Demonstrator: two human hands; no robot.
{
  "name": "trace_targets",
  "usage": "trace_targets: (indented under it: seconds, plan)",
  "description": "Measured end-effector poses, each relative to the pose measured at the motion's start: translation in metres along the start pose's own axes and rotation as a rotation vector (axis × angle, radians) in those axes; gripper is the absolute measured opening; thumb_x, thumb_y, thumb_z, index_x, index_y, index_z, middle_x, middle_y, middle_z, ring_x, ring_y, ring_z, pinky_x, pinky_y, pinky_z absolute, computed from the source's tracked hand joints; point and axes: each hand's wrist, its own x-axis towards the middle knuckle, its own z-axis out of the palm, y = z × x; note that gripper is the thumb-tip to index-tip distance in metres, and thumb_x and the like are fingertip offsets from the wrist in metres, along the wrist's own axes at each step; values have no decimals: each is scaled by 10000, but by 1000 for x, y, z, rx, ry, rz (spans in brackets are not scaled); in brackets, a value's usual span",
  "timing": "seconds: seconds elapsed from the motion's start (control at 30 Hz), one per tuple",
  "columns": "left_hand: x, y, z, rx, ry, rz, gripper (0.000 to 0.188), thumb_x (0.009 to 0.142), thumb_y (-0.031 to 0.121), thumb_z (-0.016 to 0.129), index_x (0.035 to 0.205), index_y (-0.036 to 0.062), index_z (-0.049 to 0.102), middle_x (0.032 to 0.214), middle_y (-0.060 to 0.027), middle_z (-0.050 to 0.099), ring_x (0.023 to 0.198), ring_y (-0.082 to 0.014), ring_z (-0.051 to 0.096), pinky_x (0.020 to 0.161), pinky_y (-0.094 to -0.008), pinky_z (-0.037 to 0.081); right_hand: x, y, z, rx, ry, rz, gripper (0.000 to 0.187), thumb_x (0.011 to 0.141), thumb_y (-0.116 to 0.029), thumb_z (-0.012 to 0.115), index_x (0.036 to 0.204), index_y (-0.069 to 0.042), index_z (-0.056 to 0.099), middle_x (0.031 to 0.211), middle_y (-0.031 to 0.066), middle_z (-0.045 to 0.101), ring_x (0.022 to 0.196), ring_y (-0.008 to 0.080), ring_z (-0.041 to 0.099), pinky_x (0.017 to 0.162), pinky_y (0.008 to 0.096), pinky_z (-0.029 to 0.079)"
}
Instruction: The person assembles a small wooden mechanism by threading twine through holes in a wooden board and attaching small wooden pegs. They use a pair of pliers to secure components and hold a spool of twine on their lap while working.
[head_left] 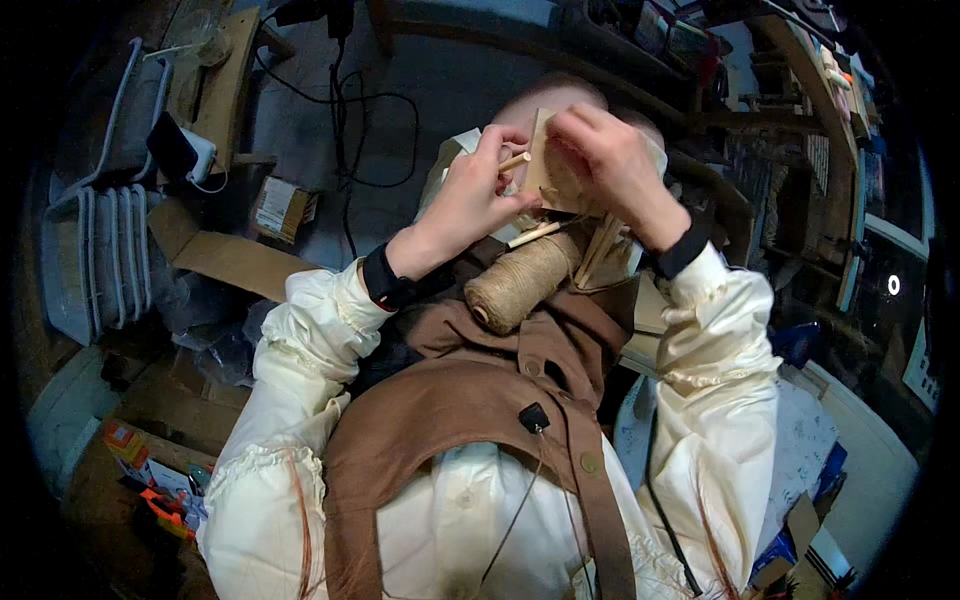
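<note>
Just above frame centre, the left hand [468, 205] pinches a short wooden dowel [515, 161] against a small wooden frame [545, 165] — the right hand [610, 160] grips that frame, steadying it. A twine spool [520, 280] rests in the lap below, near both hands.

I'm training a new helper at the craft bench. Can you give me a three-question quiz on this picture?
1. True or false: both hands are on the small wooden piece.
2. What lies in the lap below the hands? A) a spool of twine B) a hammer C) a cup
3. Which hand pinches the short wooden peg?

Key:
1. True. The left hand and right hand both hold it.
2. A, the spool of twine.
3. The left hand.
</note>
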Motion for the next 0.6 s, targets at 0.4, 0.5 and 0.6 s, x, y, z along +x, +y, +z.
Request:
trace_targets:
  seconds: [0.4,0.5,0.6]
  plan:
    - [0,7,-5,38,-77,-140,599,712,149,807,1178,38,446,917,-99,618,672,-122,562,613,-269,486,-1,-40,31,12,239,677,157,805,-138,609,791,18,617,736,218,634,687,389,630,626,453,496]
    - [0,1,-1,-4,-22,-61,607,706,141,809,1182,36,447,818,-71,586,642,-104,522,582,-254,458,2,-44,35,-1,272,706,139,818,-114,577,800,20,610,749,238,630,688,405,627,626,472,495]
    - [0,7,-4,50,-63,-141,614,702,131,808,1188,32,446,723,-35,515,605,-88,463,546,-244,418,-2,-45,40,-28,300,664,118,817,-107,576,835,8,596,791,212,629,707,386,627,622,460,493]
